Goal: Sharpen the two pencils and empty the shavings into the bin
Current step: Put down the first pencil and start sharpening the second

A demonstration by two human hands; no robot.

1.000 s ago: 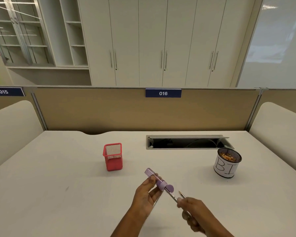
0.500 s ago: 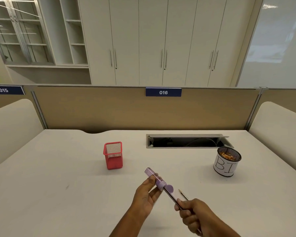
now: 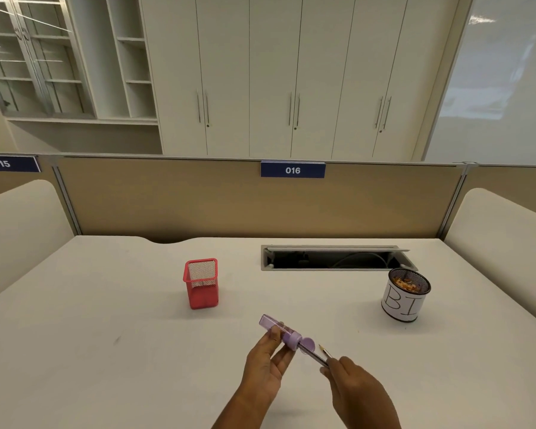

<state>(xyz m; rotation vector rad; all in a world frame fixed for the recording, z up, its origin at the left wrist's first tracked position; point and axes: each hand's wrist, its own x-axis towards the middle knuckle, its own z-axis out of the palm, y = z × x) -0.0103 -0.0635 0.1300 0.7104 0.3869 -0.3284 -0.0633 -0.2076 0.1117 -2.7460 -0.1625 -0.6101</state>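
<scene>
Lower centre of frame: the left hand (image 3: 266,360) clasps a purple sharpener (image 3: 280,331). The right hand (image 3: 353,388) pinches a pencil (image 3: 314,356) seated in it, both lying along one diagonal toward upper left.

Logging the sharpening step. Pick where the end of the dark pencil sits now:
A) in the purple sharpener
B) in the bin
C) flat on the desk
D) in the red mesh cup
A: the right hand holds the pencil with its end inside the sharpener, which the left hand grips.

Sign 015 (image 3: 1,163), sign 016 (image 3: 292,170) — bin (image 3: 402,305) "BI".
</scene>
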